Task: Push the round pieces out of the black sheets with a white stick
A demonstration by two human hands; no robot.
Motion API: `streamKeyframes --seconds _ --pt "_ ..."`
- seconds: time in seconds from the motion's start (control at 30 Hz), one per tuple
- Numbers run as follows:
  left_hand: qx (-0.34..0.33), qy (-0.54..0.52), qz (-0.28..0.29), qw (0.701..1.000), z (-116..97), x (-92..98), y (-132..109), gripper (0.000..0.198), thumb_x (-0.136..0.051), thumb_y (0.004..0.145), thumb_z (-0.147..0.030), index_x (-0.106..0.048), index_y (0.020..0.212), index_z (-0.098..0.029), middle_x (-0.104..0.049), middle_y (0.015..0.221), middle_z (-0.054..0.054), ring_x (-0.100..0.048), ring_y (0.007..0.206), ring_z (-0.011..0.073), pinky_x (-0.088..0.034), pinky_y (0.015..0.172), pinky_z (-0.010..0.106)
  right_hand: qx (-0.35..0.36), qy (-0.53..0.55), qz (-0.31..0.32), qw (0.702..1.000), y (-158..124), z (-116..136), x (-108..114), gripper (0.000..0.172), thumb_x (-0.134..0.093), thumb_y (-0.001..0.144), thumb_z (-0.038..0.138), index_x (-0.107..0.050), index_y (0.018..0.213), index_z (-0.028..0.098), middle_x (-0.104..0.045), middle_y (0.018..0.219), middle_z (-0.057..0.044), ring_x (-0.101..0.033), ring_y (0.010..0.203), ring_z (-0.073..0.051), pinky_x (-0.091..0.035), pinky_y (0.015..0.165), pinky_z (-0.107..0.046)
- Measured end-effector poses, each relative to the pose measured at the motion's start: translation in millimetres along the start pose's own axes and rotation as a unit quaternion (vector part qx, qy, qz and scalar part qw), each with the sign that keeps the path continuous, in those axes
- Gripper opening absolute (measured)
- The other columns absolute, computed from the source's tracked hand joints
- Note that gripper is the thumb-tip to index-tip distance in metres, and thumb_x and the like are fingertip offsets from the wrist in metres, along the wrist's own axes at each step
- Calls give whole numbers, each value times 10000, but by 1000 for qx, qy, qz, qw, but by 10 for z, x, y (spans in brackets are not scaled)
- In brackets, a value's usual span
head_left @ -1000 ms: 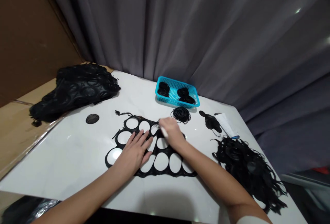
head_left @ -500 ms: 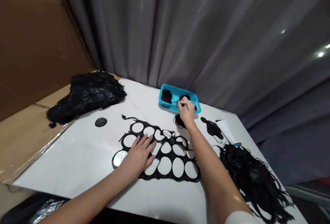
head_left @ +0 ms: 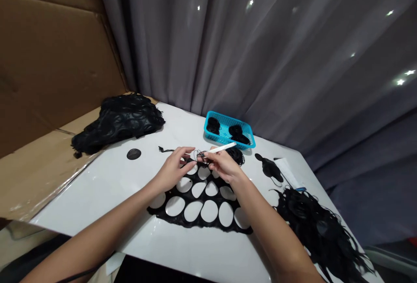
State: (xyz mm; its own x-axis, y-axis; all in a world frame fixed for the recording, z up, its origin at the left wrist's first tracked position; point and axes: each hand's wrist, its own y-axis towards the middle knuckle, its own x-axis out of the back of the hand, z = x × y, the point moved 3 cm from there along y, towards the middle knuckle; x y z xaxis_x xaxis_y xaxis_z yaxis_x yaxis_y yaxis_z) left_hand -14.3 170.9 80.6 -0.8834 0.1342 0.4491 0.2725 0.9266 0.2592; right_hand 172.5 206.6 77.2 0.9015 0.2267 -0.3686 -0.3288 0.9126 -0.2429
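Note:
A black rubbery sheet with rows of round holes (head_left: 201,198) lies on the white table, its far edge raised at my hands. My left hand (head_left: 172,168) pinches that far edge, thumb and index finger close to the dark material. Between the fingers of my right hand (head_left: 224,164) is a slim white pen-like tool (head_left: 224,147), tilted up to the right. Thin black strands (head_left: 200,155) loop at my right fingertips, close to the left hand. Whether the tool's tip touches the sheet is hidden by the fingers.
Beyond the hands stands a blue plastic basket (head_left: 224,140) with black round pieces inside. A black disc (head_left: 133,154) lies left, near a heap of black sheets (head_left: 125,120). Tangled black scraps (head_left: 319,226) cover the right side, below a white strip (head_left: 288,172). A grey curtain (head_left: 228,57) hangs behind.
My right hand has come back from the basket to the sheet's far edge, still with the white tool. My left hand has shifted from lying flat on the sheet to pinching its far edge.

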Motion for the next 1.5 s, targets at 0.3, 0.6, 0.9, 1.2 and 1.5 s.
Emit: streamKeyframes --seconds 0.3,0.6,0.9,1.2,1.5 --pt "33 -113 37 992 41 64 95 329 -602 906 -499 -636 875 -173 -703 833 39 -672 770 180 -545 716 314 -95 105 97 985 -311 -223 -223 304 -879 716 255 -599 794 164 -734 919 -72 -671 777 -100 -551 651 -164" --pt "45 -4 8 999 190 137 27 366 -436 998 -491 -588 1115 -179 -691 807 37 -685 772 204 -553 720 342 -5 150 10 989 -223 -160 -17 337 -852 700 268 -524 761 222 -743 1062 -56 -519 656 -94 -404 520 -196" --pt "-53 245 58 966 467 -198 -694 419 -524 966 -363 -625 1333 -186 -576 1459 136 -463 1405 354 -326 1169 571 110 -300 1 948 66 -550 -35 145 -687 789 285 -581 720 216 -741 883 -19 -635 815 -177 -463 758 -301" --pt "-127 391 40 911 589 -270 -774 458 -482 1017 -357 -543 1439 -189 -554 1488 130 -455 1429 319 -349 1169 530 128 -385 10 914 -1 -623 -76 117 -640 830 261 -586 735 218 -727 869 -2 -637 796 -175 -467 756 -298" --pt "-110 408 53 905 603 -296 -771 468 -527 981 -345 -564 1425 -203 -540 1506 101 -424 1437 371 -362 1148 563 336 -610 96 711 -64 -666 -183 144 -487 955 162 -568 849 216 -654 904 -81 -554 872 -232 -442 798 -350"
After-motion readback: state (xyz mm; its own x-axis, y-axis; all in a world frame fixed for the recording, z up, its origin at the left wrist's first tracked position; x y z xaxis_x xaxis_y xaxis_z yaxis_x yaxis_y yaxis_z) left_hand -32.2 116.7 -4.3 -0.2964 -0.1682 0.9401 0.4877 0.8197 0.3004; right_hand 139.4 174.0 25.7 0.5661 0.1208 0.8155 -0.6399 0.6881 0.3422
